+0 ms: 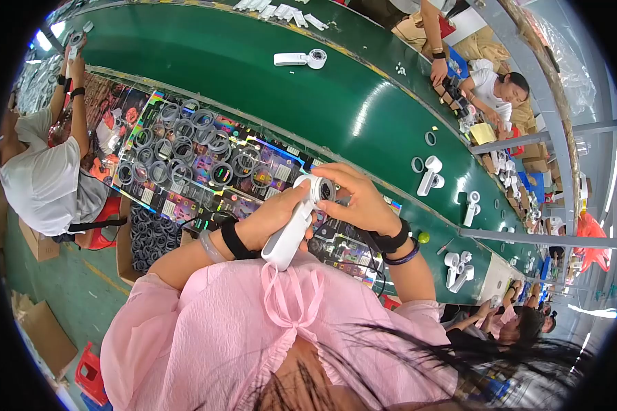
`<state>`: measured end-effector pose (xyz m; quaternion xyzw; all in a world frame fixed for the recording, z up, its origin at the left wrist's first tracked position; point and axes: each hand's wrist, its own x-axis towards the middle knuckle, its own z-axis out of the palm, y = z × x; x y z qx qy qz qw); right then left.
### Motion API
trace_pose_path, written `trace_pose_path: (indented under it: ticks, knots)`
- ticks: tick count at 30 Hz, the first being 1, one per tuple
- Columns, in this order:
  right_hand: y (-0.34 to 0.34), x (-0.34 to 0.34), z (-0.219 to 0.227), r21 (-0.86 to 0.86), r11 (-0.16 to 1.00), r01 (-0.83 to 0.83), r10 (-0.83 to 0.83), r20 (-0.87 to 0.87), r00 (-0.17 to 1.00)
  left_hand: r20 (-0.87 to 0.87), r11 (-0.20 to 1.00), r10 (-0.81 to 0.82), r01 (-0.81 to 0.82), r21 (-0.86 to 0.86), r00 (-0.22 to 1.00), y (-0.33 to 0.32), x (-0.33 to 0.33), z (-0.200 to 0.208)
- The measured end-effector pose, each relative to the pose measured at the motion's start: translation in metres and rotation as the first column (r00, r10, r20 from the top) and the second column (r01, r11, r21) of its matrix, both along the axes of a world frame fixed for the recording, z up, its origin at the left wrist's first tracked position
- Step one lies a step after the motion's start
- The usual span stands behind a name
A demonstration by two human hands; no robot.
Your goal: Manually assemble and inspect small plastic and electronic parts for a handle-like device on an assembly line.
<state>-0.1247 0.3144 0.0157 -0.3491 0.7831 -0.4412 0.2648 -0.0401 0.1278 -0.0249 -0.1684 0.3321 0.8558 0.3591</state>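
Note:
Close in front of my chest I hold a white handheld fan (289, 233), its handle slanting down toward me. My left hand (279, 214) is wrapped round the fan near the top of its handle. With bent fingers, my right hand (360, 198) grips a ring (321, 190) at the fan's round head; its far side is hidden by the fingers. Left of my hands, several loose grey rings (183, 147) lie spread over the printed, shiny work surface (209, 188). Dark bands circle both wrists.
Beyond runs a green conveyor belt (240, 58) carrying a white fan (300, 59) and, farther right, more fans (430, 176). A cardboard box (125, 240) full of rings stands left below the table. Co-workers (51, 164) sit at the left and across the belt. A metal bar (528, 238) crosses at right.

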Motion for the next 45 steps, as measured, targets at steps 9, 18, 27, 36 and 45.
trace_pose_path:
  ticks: [9, 18, 27, 36, 45]
  knots:
    - [-0.008, 0.007, -0.008, 0.012, 0.999, 0.053, -0.054, 0.083, 0.995, -0.011, 0.992, 0.011, -0.012, -0.126, 1.000, 0.005, 0.004, -0.003]
    - [-0.011, 0.009, -0.011, -0.135, 0.988, 0.078, -0.067, 0.084, 0.994, -0.099, 0.958, 0.047, -0.073, -0.277, 0.994, 0.006, 0.006, 0.003]
    - [-0.009, 0.013, -0.024, -0.083, 0.995, 0.047, -0.051, -0.043, 0.998, -0.060, 0.984, 0.038, -0.048, -0.174, 0.998, 0.007, 0.005, -0.002]
    - [-0.011, 0.023, -0.025, 0.043, 0.999, -0.021, 0.036, -0.379, 0.925, 0.004, 0.996, -0.010, 0.010, -0.084, 1.000, 0.001, 0.003, -0.006]
    - [0.006, 0.015, -0.024, 0.005, 0.994, -0.112, 0.111, -0.182, 0.977, 0.056, 0.997, -0.073, 0.074, -0.017, 0.996, 0.003, 0.008, -0.015]
